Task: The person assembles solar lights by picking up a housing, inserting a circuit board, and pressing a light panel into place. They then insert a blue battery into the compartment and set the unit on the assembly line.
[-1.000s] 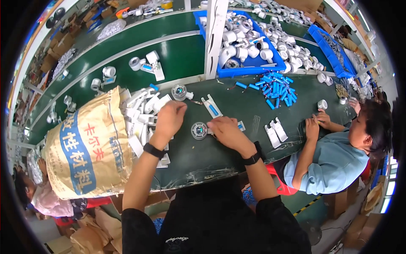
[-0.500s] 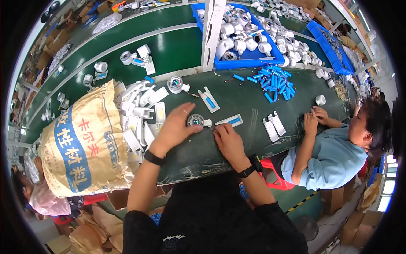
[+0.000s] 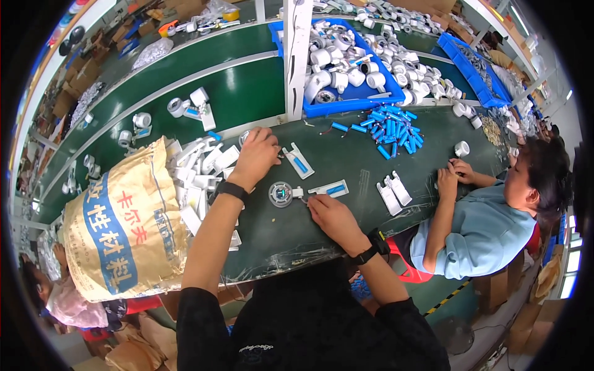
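In front of me, a round grey-white housing (image 3: 280, 194) with a circuit board inside lies on the dark green bench, its short neck pointing right. A thin wire (image 3: 303, 200) runs from the neck to my right hand (image 3: 334, 221), whose thumb and forefinger are pinched on it. My left hand (image 3: 260, 154) curls over a second round housing (image 3: 244, 138), largely hidden under the fingers. Beside the right fingertips lies a white elongated cover (image 3: 320, 191) holding a blue cylindrical battery (image 3: 335, 189). Another white cover (image 3: 304, 173) with a blue battery rests farther back.
A large paper sack (image 3: 117, 216) spills white covers (image 3: 207, 157) at left. Blue batteries (image 3: 396, 131) are heaped at back right, before a blue crate (image 3: 352, 106) of white housings and an upright post (image 3: 297, 62). Two white covers (image 3: 394, 192) lie near a co-worker (image 3: 476, 219) at right.
My left hand has moved from the near housing to the one farther back and closed over it. My right hand stays beside the near housing's neck. The whole view has shifted slightly.
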Demonstrator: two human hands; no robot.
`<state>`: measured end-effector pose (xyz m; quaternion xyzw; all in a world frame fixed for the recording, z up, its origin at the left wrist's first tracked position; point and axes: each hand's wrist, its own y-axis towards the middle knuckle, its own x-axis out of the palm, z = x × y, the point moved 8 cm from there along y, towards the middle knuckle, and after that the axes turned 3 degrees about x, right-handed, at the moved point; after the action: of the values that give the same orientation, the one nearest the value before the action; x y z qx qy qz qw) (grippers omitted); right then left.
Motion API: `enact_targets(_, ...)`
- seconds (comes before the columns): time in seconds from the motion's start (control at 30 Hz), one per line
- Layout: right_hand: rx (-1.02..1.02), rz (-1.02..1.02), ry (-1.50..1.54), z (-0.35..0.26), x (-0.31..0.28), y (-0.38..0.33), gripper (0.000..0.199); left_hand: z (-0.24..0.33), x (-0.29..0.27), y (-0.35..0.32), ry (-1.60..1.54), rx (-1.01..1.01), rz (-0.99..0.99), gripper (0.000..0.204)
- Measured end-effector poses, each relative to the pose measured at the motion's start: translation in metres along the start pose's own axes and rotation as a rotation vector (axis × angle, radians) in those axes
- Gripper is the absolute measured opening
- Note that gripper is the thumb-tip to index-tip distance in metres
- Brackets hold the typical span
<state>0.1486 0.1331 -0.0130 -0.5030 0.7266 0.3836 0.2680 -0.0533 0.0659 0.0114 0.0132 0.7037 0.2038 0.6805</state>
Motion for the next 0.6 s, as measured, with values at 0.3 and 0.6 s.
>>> enact_targets(0.3, -0.058, 0.024, -0.006, 0.0, -0.005, 0.0, 0.022, -0.004, 0.02, 0.015, 0.043, -0.055, -0.207, 0.017)
enact_targets(0.6, -0.068, 0.007, 0.016, -0.001, -0.005, 0.005, 0.018, 0.011, 0.016, 0.003, 0.276, -0.063, 0.078, 0.014)
